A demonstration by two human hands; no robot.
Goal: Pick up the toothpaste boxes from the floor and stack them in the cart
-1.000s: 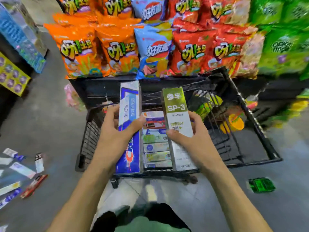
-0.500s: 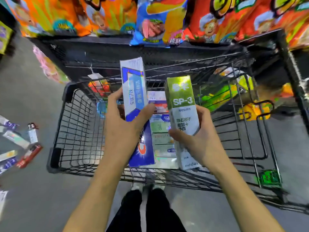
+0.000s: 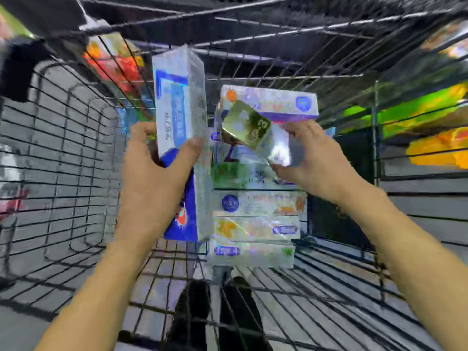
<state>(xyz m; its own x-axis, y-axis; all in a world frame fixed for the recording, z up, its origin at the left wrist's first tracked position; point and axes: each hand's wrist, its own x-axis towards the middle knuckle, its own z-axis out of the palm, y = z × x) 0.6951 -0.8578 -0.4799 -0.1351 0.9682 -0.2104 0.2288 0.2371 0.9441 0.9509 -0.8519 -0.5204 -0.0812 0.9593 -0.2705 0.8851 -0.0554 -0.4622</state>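
Note:
My left hand (image 3: 154, 173) grips a long blue-and-white toothpaste box (image 3: 179, 117), held upright inside the black wire cart (image 3: 63, 148). My right hand (image 3: 314, 160) holds a green-and-white toothpaste box (image 3: 250, 130), tipped so its green end points left, right over a stack of several toothpaste boxes (image 3: 255, 219) lying crosswise on the cart floor. The view is blurred, so I cannot tell if the green box touches the stack.
The cart's wire walls close in on the left, back and right (image 3: 417, 173). Bright snack bags (image 3: 430, 115) show through the mesh at right and top left. My shoes (image 3: 212, 312) are visible through the cart floor.
Both hands have gone down into the cart with their boxes. The green box has turned from upright to tilted over the stack. The view has dropped much closer to the cart.

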